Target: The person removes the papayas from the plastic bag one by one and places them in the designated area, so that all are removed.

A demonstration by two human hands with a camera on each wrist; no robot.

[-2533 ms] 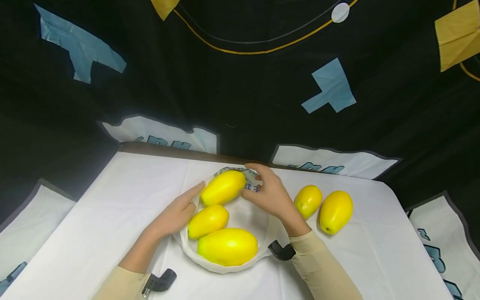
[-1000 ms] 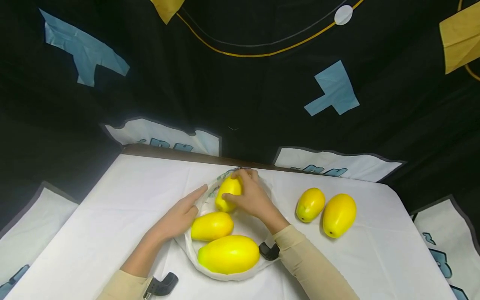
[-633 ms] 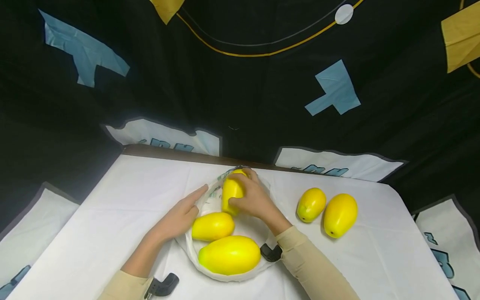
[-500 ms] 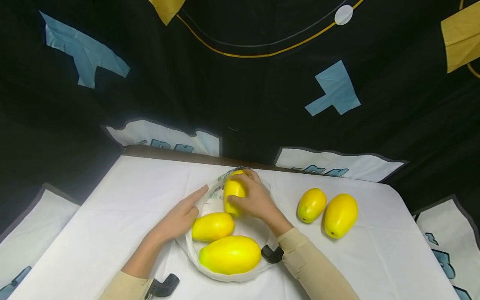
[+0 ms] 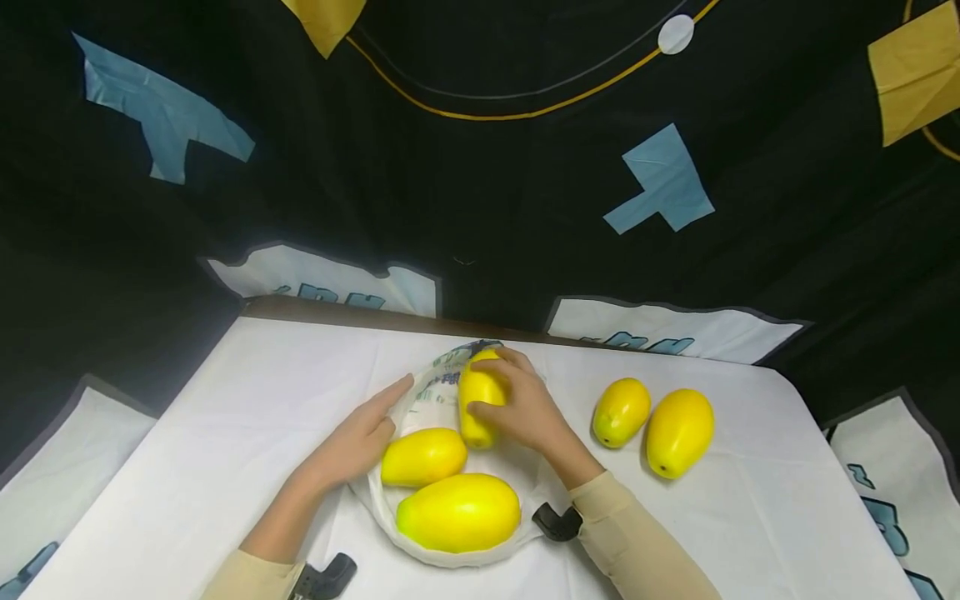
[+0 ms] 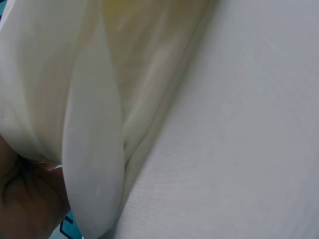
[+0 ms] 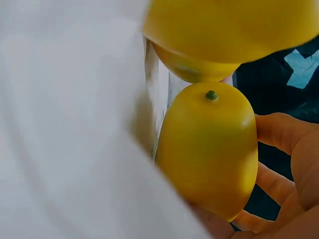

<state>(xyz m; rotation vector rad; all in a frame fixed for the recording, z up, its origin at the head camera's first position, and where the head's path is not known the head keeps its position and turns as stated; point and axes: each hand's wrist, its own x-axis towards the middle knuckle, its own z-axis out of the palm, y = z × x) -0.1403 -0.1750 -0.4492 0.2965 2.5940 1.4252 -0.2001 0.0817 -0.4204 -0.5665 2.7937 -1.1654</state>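
Observation:
A white bag [image 5: 442,560] with printed marks inside lies with its mouth spread wide. Along its left rim my left hand [image 5: 347,446] holds the bag edge, index finger stretched out. My right hand [image 5: 528,408] grips a yellow papaya [image 5: 480,400] at the bag's far side, thumb and fingers around it. In the right wrist view this papaya [image 7: 209,154] shows a green stem nub. Nearer in the bag are a smaller papaya [image 5: 423,457] and a large one, the front papaya [image 5: 459,512]. Folded bag cloth [image 6: 94,129] covers most of the left wrist view.
Two more papayas, a smaller one [image 5: 622,412] and a larger one [image 5: 679,433], lie on the white table [image 5: 765,500] right of the bag. A dark curtain [image 5: 480,200] with coloured patches hangs behind the table's back edge.
My right hand has left the bag's right rim and taken hold of the far papaya. It has turned it from slantwise to nearly lengthwise and shifted it right. My left hand stays at the rim.

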